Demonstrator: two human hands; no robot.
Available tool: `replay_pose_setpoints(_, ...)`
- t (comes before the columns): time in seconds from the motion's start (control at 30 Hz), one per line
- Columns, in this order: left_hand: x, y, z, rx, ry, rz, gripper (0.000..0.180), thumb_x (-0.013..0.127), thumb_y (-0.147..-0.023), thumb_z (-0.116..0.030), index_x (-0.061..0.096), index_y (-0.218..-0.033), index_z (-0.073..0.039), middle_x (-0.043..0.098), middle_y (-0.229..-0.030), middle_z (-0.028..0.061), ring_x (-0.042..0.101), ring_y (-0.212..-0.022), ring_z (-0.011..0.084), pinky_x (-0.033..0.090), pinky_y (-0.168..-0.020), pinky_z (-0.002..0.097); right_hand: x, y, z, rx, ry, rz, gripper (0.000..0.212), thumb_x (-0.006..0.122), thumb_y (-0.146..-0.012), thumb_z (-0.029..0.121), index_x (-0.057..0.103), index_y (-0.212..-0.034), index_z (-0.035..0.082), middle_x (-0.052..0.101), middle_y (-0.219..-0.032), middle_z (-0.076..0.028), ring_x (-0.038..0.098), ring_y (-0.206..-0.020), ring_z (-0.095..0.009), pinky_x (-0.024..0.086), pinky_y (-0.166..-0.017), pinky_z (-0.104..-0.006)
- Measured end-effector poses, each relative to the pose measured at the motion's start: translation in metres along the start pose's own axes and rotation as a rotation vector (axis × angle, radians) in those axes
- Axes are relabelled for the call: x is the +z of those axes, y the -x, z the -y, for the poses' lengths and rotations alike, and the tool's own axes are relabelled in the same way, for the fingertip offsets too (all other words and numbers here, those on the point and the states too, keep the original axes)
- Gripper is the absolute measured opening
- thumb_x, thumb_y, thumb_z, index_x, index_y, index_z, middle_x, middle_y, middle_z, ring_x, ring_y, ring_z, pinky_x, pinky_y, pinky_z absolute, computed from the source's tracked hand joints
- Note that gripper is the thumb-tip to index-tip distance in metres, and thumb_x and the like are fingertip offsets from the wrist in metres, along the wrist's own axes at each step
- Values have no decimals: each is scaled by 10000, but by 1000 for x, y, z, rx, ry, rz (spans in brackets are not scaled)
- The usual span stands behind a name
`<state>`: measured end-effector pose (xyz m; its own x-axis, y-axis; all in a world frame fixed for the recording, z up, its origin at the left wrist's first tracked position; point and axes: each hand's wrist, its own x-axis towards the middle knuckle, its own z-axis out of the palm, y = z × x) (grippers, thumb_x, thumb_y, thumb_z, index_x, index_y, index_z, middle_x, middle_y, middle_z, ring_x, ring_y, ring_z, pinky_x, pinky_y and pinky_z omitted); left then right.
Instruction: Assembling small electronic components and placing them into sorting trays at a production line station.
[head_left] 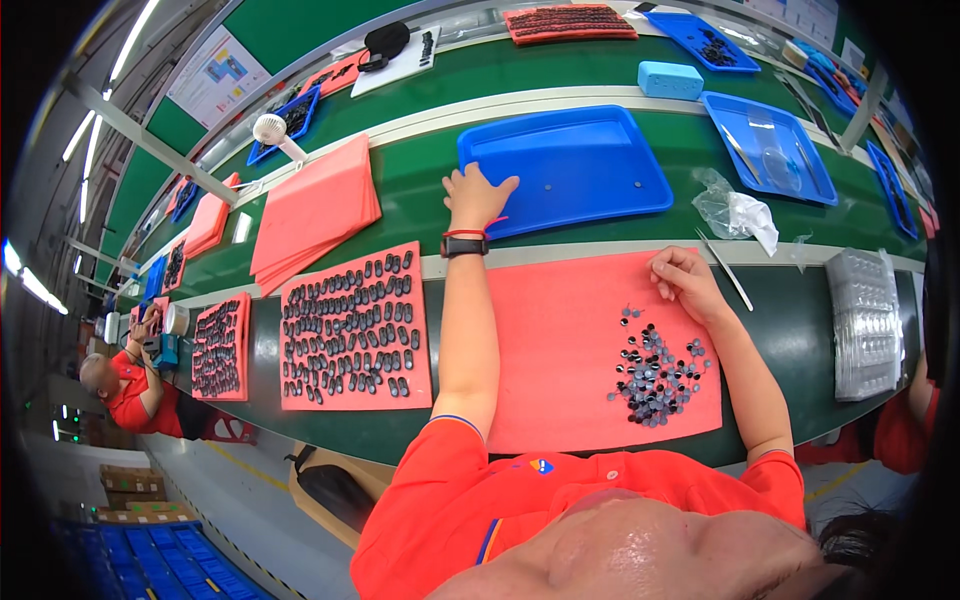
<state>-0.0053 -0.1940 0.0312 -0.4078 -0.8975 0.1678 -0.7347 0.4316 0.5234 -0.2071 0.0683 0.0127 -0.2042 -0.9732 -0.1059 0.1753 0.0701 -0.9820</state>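
My left hand [478,197], fingers spread, lies over the left rim of a shallow blue tray [590,135]; whether it grips the rim I cannot make out. Two tiny round pieces [548,187] rest in that tray. At the far right of a pink sheet [555,340] is my right hand [685,280], its fingers curled in; anything between them is too small to see. Near it on the sheet lies a loose pile of small black and grey discs [655,385], with a few apart below the fingertips.
Left of my left arm, a pink sheet holds rows of small black oval parts [350,330]. Beyond are stacked pink sheets [320,205] and a small fan [270,130]. Tweezers [728,275], a plastic bag [740,210] and clear trays [865,325] lie right. A co-worker [135,390] sits far left.
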Motion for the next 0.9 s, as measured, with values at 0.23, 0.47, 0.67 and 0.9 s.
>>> replay_pose_setpoints(0.23, 41, 8, 9, -212, -176, -79, 825, 640, -689, -514, 352, -1287, -23, 215, -1365, 278, 180, -1281, 421, 213, -985, 562, 3, 2, 0, 6, -8, 1, 129, 563, -838, 161, 560, -837, 33, 557, -714, -13, 469, -522, -49, 342, -460, -168)
replay_pose_setpoints(0.47, 43, 9, 10, -114, -145, -181, 758, 637, -720, -461, 379, -1249, 17, 210, -1343, 325, 226, -1258, 434, 238, -992, 514, 1, -1, -3, 6, 4, -3, 125, 564, -837, 152, 564, -849, 27, 554, -716, -15, 465, -519, -53, 349, -462, -172)
replay_pose_setpoints(0.67, 44, 10, 9, -132, -185, -176, 750, 630, -723, -466, 381, -1253, 4, 225, -1343, 313, 219, -1265, 424, 247, -989, 504, -1, 0, -3, 17, -4, 2, 124, 561, -841, 149, 568, -860, 26, 554, -715, -13, 470, -522, -53, 351, -461, -172)
replay_pose_setpoints(0.9, 45, 9, 9, -141, -166, -182, 738, 646, -712, -446, 388, -1245, -4, 223, -1346, 308, 200, -1271, 431, 220, -997, 530, -1, 0, -3, 18, -6, -3, 126, 560, -843, 149, 571, -867, 27, 555, -717, -13, 475, -529, -54, 355, -467, -176)
